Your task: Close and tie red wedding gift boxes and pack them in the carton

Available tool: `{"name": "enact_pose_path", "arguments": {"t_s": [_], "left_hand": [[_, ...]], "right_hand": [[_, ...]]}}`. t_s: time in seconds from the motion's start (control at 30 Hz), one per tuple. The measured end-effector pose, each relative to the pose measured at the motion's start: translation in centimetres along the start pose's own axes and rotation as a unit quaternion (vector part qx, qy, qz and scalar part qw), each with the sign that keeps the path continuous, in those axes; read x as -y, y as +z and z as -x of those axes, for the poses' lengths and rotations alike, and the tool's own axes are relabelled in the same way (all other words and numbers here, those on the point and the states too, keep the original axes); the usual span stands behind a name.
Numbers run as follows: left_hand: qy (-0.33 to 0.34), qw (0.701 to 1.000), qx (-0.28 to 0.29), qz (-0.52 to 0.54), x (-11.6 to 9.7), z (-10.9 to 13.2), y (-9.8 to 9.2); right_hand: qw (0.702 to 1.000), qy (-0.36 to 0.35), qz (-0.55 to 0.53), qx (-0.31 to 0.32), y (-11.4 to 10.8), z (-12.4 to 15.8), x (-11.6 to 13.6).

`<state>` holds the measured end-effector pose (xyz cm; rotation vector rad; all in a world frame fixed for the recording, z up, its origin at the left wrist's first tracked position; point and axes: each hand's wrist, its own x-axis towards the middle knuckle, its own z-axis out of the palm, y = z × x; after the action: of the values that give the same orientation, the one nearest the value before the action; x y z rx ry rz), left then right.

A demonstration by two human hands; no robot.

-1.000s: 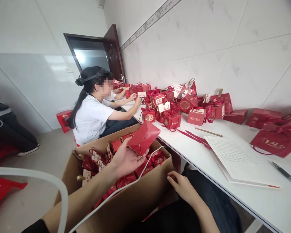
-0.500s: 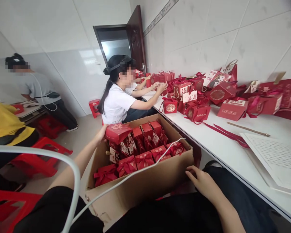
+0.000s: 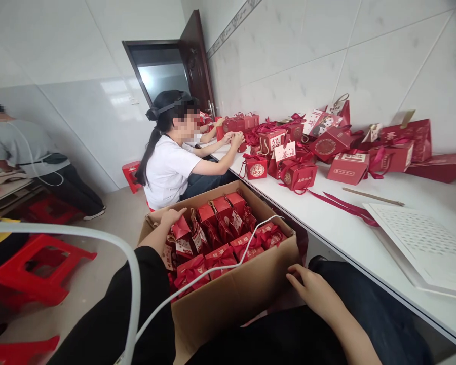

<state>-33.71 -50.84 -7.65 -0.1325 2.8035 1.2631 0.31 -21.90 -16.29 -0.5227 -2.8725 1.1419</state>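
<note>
My left hand (image 3: 169, 218) reaches into the far left corner of an open cardboard carton (image 3: 231, 299). Its fingers curl over the top of a red gift box (image 3: 181, 231) set down among several other red gift boxes (image 3: 228, 223) packed in rows. My right hand (image 3: 312, 293) lies on my lap with its fingers loosely apart, the fingertips touching the carton's near right corner. It holds nothing. A white cable (image 3: 197, 285) runs across the carton from my left side.
To my right, a white table (image 3: 345, 230) carries many red gift boxes (image 3: 300, 175), red ribbon (image 3: 347, 208), a wooden stick (image 3: 372, 196) and a white perforated sheet (image 3: 421, 238). A person in a white shirt (image 3: 169, 170) works at its far end. Red stools (image 3: 38, 263) and another person (image 3: 26, 152) are on the left.
My left hand carried the red gift box from above the carton to its far left corner and lowered it in among the others. My right hand stayed at the carton's near corner.
</note>
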Motion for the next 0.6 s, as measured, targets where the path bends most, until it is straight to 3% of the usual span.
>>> {"name": "enact_pose_path", "arguments": {"t_s": [0.07, 0.13, 0.3, 0.43, 0.6], "left_hand": [[-0.012, 0.996, -0.063, -0.061, 0.6, 0.1, 1.5], [-0.006, 0.99, -0.091, -0.104, 1.3, 0.3, 3.0], [0.027, 0.984, -0.042, -0.168, 3.0, 0.5, 5.7], [0.015, 0.982, -0.035, -0.185, 4.2, -0.1, 6.2], [0.032, 0.982, -0.017, -0.185, 4.6, 0.7, 5.4]], "right_hand": [[1.0, 0.006, 0.004, 0.002, 0.1, -0.1, 0.0], [1.0, 0.009, 0.012, 0.004, 0.2, -0.3, 0.0], [0.998, 0.021, 0.046, 0.025, 0.7, -0.8, 0.0], [0.996, 0.016, 0.069, 0.054, 0.9, -0.9, -0.2], [0.997, 0.013, 0.057, 0.043, 0.8, -1.2, 0.1]]}}
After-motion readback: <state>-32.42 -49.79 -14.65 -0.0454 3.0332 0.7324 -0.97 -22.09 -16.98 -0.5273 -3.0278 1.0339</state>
